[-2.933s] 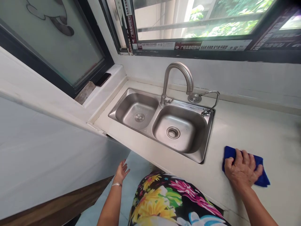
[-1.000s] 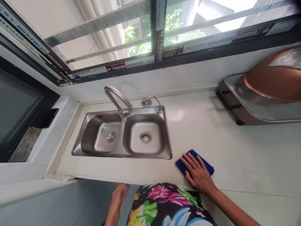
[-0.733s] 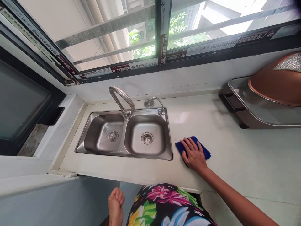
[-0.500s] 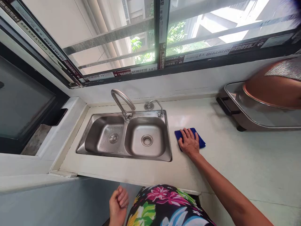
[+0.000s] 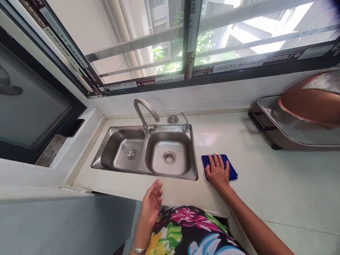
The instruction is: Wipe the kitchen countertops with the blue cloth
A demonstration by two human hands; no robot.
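Observation:
A folded blue cloth (image 5: 232,171) lies on the pale countertop (image 5: 268,184), to the right of the sink. Spread flat over it, my right hand (image 5: 218,171) presses the cloth down with its fingers apart, not wrapped round it. My left hand (image 5: 152,200) is raised at the counter's front edge, below the sink, with its fingers stretched and nothing in it. The steel double-bowl sink (image 5: 194,170) lies just beyond my left hand. A curved faucet (image 5: 140,106) rises behind the bowls.
A thin, small spout (image 5: 183,115) stands at the sink's back right corner. At the right rear, an electric pan (image 5: 265,132) holds a copper-coloured round pan (image 5: 305,106). A window frame (image 5: 159,85) runs along the back, and a ledge (image 5: 77,152) bounds the left.
My left hand has risen towards the counter edge, and its curled fingers have straightened. My right hand and the cloth have shifted slightly towards me. The view has moved a little.

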